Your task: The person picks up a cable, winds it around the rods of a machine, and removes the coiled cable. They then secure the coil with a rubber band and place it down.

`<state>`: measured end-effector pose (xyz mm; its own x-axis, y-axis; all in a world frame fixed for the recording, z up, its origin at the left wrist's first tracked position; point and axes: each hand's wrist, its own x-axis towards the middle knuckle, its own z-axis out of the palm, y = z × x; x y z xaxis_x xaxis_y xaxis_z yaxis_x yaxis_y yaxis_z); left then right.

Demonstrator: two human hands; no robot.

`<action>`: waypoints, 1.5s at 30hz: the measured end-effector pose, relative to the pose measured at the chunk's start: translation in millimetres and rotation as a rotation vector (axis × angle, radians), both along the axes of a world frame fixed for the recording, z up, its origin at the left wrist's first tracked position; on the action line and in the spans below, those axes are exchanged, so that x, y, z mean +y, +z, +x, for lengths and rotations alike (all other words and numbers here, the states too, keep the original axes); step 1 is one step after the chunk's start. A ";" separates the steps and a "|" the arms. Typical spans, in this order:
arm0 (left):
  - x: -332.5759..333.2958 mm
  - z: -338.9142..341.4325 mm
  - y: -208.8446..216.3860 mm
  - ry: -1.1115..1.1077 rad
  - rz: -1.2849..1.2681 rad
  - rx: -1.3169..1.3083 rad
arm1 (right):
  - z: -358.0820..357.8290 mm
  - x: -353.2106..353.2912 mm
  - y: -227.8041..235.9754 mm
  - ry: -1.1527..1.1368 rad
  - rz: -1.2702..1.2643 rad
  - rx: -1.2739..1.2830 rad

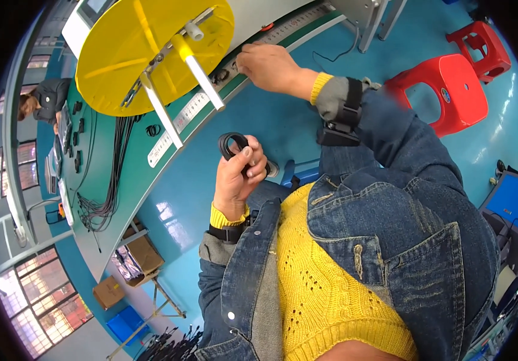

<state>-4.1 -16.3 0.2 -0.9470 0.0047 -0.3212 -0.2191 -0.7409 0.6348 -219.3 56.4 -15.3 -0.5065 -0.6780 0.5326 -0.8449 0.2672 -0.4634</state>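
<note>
In my left hand (239,177) is a small coil of black cable (225,144), gripped between thumb and curled fingers in front of the bench. My right hand (269,67) reaches to the bench edge, beside a ruler strip (190,114). Its fingers are bent together, and whatever the fingertips pinch is hidden. Close to that hand, small dark metal parts (221,76) sit at the edge. A large yellow disc (108,81) with pale rods (203,79) sticking out stands over the bench, left of my right hand.
On the green bench top (128,180) lie another small black coil (152,130) and a bundle of dark cables (114,165). Red stools (466,90) stand at the right. A person (51,99) sits at the far left. Below the bench are cardboard boxes (108,292) and a blue bin (128,325).
</note>
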 end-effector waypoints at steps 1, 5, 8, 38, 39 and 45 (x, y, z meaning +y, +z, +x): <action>-0.5 -0.2 1.3 0.053 -0.032 0.013 | 10.2 4.8 4.6 0.067 -0.067 -0.248; 5.8 0.8 2.3 0.294 -0.235 -0.024 | 64.6 24.4 4.6 0.451 -0.260 -1.112; 12.3 -1.2 -1.0 0.301 -0.325 -0.032 | 82.4 40.7 14.8 0.438 -0.123 -1.408; 20.7 14.1 2.3 -0.281 -0.707 -0.273 | 87.0 51.0 20.4 0.811 0.396 -0.252; 22.1 15.6 7.2 -0.195 -0.555 -0.246 | 87.8 52.7 13.6 0.819 0.364 -0.714; 8.7 19.0 13.1 0.047 -0.244 -0.039 | 87.6 65.1 -16.6 0.525 0.046 -1.845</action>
